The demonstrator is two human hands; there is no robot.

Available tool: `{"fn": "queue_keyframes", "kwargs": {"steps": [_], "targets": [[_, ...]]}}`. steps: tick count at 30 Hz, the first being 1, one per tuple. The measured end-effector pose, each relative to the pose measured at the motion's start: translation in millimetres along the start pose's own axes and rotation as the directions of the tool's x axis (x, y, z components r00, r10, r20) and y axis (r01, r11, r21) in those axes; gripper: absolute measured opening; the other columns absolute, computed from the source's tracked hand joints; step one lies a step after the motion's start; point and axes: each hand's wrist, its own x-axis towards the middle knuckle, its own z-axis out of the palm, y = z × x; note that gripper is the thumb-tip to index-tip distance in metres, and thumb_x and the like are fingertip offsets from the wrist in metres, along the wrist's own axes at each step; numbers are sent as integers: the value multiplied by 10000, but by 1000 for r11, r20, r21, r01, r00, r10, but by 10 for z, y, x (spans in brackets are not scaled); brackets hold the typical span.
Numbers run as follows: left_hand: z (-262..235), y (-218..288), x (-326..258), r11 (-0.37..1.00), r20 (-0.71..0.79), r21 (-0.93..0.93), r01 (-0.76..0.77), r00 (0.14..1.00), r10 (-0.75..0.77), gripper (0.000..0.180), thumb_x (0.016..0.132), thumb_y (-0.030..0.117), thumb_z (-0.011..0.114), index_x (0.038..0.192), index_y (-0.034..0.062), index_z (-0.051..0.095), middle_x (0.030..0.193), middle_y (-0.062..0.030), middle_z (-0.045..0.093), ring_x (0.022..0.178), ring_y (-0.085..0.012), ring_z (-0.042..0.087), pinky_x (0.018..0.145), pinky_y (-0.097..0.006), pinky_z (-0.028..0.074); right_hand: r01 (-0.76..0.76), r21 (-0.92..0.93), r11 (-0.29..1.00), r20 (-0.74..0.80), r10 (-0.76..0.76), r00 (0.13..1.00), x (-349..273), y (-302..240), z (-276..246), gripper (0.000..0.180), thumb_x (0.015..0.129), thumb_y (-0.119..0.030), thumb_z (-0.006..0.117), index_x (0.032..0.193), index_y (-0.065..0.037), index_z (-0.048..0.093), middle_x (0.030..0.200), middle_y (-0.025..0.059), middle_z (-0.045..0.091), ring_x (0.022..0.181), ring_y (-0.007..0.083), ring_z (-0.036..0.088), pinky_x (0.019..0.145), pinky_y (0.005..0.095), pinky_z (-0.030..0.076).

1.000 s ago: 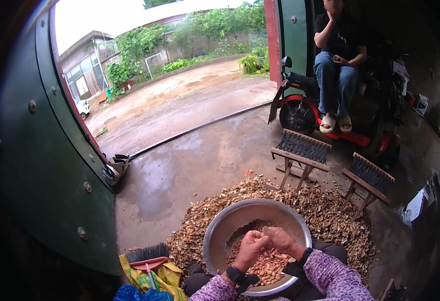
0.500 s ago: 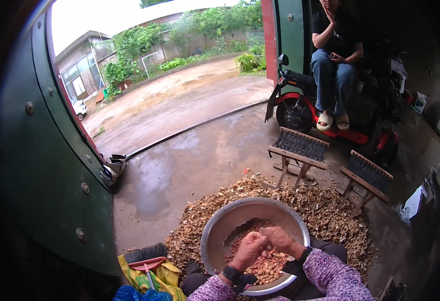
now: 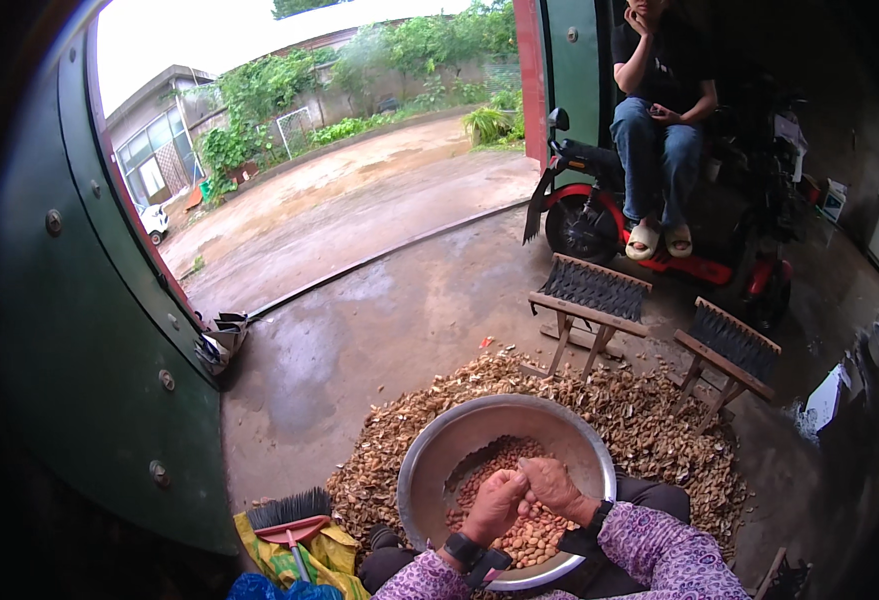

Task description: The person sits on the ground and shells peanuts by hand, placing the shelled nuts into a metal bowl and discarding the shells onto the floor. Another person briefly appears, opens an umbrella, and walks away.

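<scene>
Over a wide metal basin (image 3: 421,450), my left hand (image 3: 496,503) and my right hand (image 3: 553,485) meet, fingers pinched together and fingertips touching. Whatever lies between the fingers is too small and hidden to make out. Inside the basin, reddish shelled peanut kernels (image 3: 489,465) lie on the far side. Paler peanuts in the shell (image 3: 531,540) are heaped nearer me, just below my hands. The basin rests between my legs, in front of a broad pile of broken peanut shells (image 3: 459,388) on the floor.
Two low folding stools (image 3: 591,290) with black woven seats stand beyond the shells. Behind them a person (image 3: 659,130) sits on a red and black scooter (image 3: 581,222). A broom (image 3: 294,525) lies on a yellow bag (image 3: 334,550) at left. A green metal door (image 3: 109,330) stands farther left.
My hands stay pinched together over the basin, with the left fingers slightly shifted against the right. The whole view has moved a little. The seated person's raised hand has changed position slightly.
</scene>
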Motion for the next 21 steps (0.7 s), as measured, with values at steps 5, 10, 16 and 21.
{"fn": "queue_keyframes", "kwargs": {"steps": [5, 10, 16, 21], "targets": [[46, 29, -34, 999, 7, 39, -26, 1000, 26, 128, 825, 162, 504, 808, 52, 442, 673, -75, 540, 483, -117, 490, 468, -247, 464, 15, 15, 1000, 76, -16, 997, -1, -52, -36, 328, 866, -278, 398, 699, -20, 512, 571, 11, 516, 485, 63, 479, 442, 198, 382], [36, 49, 0, 987, -26, 114, -116, 992, 120, 133, 804, 123, 534, 824, 52, 423, 685, -63, 526, 497, -110, 498, 451, -232, 462, 18, 120, 993, 190, -41, 981, 90, 38, -77, 354, 869, -294, 387, 698, -21, 534, 579, 18, 524, 512, 64, 478, 464, 215, 389], [67, 116, 1, 990, 15, 105, -97, 995, 96, 148, 789, 93, 551, 836, 47, 418, 715, -57, 517, 535, -114, 511, 459, -228, 462, 18, 145, 989, 201, -48, 978, 128, 117, -110, 331, 870, -286, 402, 723, -26, 544, 621, 8, 536, 550, 66, 496, 488, 204, 403], [70, 87, -9, 995, 11, 61, -82, 997, 82, 129, 793, 88, 542, 840, 45, 430, 723, -74, 532, 535, -125, 515, 468, -224, 462, 84, 33, 996, 95, -87, 992, 43, 54, -53, 336, 872, -265, 393, 658, -31, 503, 587, 8, 494, 508, 66, 459, 461, 216, 378]]}}
